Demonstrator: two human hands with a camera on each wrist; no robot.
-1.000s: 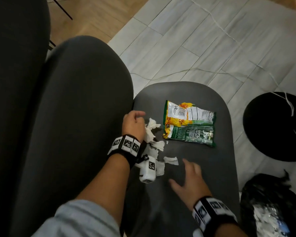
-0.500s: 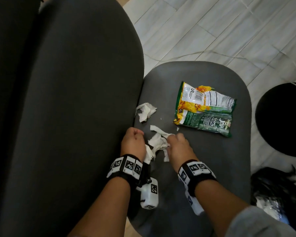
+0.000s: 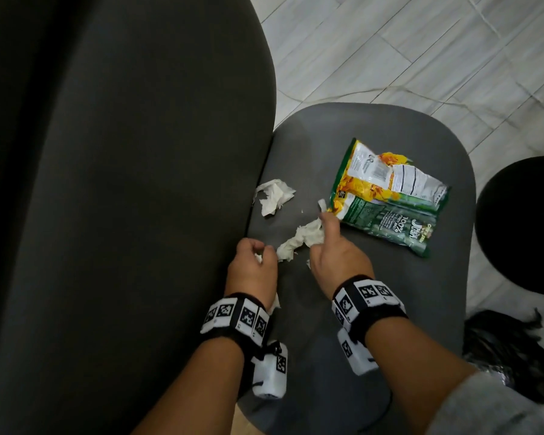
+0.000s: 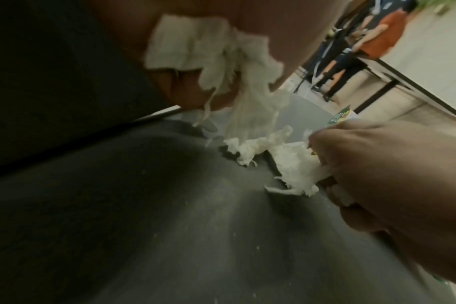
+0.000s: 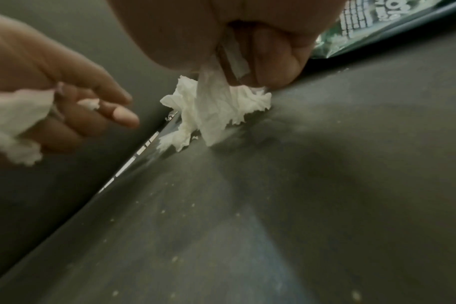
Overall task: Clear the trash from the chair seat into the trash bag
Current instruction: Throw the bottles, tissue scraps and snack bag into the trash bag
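On the dark grey chair seat (image 3: 374, 302) lie torn white tissue and a green and yellow snack wrapper (image 3: 390, 196). My left hand (image 3: 252, 262) holds tissue scraps (image 4: 195, 49) in its curled fingers, near the backrest. My right hand (image 3: 333, 249) pinches a crumpled tissue wad (image 3: 302, 241) that still touches the seat (image 5: 325, 185); the same wad (image 5: 216, 109) hangs from its fingertips in the right wrist view. Another tissue piece (image 3: 274, 196) lies by the seat's back edge, and a small scrap (image 3: 321, 204) sits beside the wrapper's corner.
The black trash bag (image 3: 512, 350) stands on the tiled floor right of the seat. A black round object (image 3: 522, 227) is on the floor beyond it. The chair's backrest (image 3: 123, 183) fills the left. Crumbs speckle the seat (image 5: 169, 209).
My right hand came in from the seat's front and took hold of the tissue wad at the middle. My left hand drew back from the far tissue piece, still holding scraps.
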